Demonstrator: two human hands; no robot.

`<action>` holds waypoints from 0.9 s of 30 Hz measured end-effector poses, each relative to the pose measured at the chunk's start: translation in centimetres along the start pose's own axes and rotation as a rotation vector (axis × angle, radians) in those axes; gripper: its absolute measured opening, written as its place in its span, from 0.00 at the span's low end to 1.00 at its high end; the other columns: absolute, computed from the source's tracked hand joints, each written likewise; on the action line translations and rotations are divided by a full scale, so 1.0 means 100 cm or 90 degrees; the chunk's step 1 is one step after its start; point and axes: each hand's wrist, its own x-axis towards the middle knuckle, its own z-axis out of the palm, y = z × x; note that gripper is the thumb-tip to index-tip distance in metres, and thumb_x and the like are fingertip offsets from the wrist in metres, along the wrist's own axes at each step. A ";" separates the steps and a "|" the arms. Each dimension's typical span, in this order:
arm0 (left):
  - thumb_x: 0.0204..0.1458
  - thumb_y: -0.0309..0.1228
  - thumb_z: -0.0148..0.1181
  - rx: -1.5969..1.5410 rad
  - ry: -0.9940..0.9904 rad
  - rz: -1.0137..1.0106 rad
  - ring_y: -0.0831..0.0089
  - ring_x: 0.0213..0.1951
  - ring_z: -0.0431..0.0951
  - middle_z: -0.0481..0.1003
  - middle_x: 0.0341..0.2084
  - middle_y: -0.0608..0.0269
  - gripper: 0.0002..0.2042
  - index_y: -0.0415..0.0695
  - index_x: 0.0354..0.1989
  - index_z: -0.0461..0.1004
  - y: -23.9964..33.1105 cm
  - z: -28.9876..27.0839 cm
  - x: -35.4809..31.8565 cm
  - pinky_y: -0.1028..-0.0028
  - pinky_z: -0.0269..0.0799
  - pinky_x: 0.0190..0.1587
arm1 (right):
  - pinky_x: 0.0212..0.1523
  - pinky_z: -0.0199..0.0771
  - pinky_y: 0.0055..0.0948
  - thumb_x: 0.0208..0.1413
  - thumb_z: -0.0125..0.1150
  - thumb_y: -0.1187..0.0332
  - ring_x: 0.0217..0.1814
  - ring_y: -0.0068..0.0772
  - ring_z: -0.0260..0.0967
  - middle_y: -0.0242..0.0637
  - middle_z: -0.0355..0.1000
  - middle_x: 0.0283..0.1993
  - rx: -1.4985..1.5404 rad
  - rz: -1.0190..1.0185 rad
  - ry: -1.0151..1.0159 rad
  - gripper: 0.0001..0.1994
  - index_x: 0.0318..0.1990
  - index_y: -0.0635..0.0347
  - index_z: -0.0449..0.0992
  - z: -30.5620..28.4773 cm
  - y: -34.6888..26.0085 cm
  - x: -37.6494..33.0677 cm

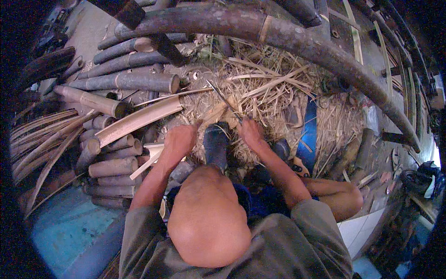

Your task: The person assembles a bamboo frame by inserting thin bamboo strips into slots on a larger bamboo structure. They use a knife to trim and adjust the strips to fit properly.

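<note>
Knife (219, 94) points forward-left, held in my closed right hand (251, 134); my left hand (181, 139) is curled, its hold I cannot tell from afar. Beyond the grip, shavings (278, 86) lie heaped (much seems cut already); leftward, bamboo lengths (132, 81) look unsplit.

The right fingers (245, 126) hold a slanting knife (224, 100) — left fingers (192, 129) curled nearby — over pale shavings (274, 83).
</note>
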 end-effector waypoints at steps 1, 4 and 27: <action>0.58 0.26 0.47 0.013 -0.022 -0.011 0.46 0.30 0.82 0.79 0.25 0.41 0.24 0.55 0.64 0.71 0.000 -0.003 0.002 0.49 0.77 0.32 | 0.35 0.77 0.55 0.59 0.61 0.51 0.34 0.62 0.77 0.56 0.76 0.31 0.048 -0.001 0.008 0.21 0.43 0.63 0.75 0.000 -0.001 0.003; 0.58 0.27 0.47 -0.034 0.020 -0.004 0.47 0.30 0.82 0.79 0.26 0.41 0.24 0.55 0.63 0.72 -0.013 0.010 -0.004 0.49 0.76 0.32 | 0.37 0.77 0.53 0.59 0.60 0.52 0.36 0.61 0.77 0.55 0.76 0.32 0.150 -0.056 0.038 0.21 0.40 0.65 0.76 -0.018 -0.030 -0.007; 0.57 0.32 0.51 -0.025 0.035 -0.025 0.46 0.30 0.81 0.79 0.27 0.42 0.21 0.60 0.59 0.76 -0.014 0.010 -0.001 0.49 0.77 0.35 | 0.41 0.77 0.55 0.59 0.60 0.55 0.39 0.65 0.76 0.59 0.77 0.36 0.038 -0.032 -0.008 0.18 0.44 0.63 0.76 0.027 0.022 -0.001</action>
